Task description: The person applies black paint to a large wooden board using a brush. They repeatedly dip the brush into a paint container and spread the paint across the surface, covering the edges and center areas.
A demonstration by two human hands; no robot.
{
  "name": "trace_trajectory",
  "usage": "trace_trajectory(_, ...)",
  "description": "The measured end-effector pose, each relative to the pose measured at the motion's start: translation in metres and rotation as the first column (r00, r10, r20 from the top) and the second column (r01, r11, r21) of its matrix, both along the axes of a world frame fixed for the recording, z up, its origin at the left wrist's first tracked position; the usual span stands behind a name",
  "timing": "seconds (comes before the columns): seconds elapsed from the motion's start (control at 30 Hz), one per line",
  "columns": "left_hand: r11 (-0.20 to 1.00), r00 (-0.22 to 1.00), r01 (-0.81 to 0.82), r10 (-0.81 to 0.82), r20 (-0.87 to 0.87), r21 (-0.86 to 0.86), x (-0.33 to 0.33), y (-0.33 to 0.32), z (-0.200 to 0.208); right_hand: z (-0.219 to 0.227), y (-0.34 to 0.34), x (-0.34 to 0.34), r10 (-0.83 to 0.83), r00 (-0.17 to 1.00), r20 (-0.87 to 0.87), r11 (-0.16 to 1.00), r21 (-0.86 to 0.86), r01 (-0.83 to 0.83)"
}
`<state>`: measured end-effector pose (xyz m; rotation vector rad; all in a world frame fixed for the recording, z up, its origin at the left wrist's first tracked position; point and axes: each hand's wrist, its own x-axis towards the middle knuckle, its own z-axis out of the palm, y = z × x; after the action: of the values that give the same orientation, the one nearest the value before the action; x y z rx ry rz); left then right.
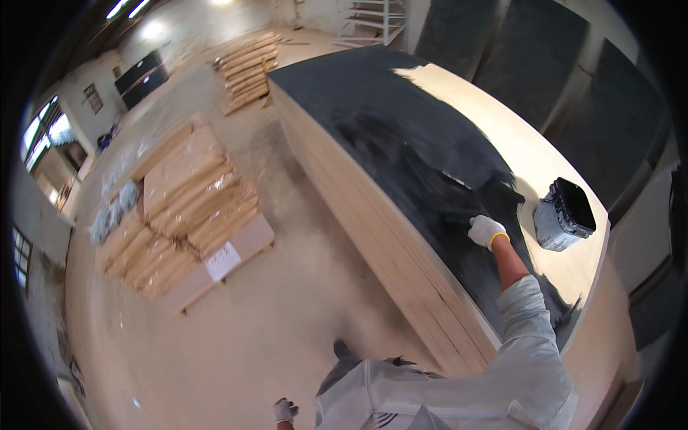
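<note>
My right hand (487,231), in a white glove with a yellow cuff, is closed round a dark paint tool (455,216). The tool is pressed to wet black paint and blends into it, so its exact kind is hard to make out. Black paint (401,150) covers most of the top board of a tall stack of pale wooden boards (387,222). Bare board (494,122) shows along the far right edge. A square paint-smeared bucket (564,218) stands on that bare part, right of my hand. My left hand (285,411), gloved, hangs low beside my body, fingers loosely apart and holding nothing.
Left of the stack, plastic-wrapped bundles (190,193) lie on a pallet (215,279) with a white paper sheet (222,261). Another pile of wood (247,72) stands farther back. Large black panels (534,57) lean along the right wall. A white rack (370,21) stands at the back.
</note>
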<state>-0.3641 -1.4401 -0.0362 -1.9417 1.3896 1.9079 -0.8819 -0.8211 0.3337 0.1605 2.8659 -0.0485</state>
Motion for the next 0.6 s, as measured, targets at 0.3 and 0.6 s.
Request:
trace_trajectory(0.3, 0.889, 0.898, 0.414, -0.434, -0.069, -0.195, -0.332, -0.162, 0.051, -0.028, -0.011, -0.081, -0.202, 0.977, -0.059, 0.978, -0.072, 0.198)
trace_trajectory(0.6, 0.503, 0.493, 0.845, -0.864, -0.097, -0.181, -0.508, -0.098, 0.015, -0.016, -0.039, -0.158, -0.385, 0.921, -0.067, 0.921, -0.088, 0.379)
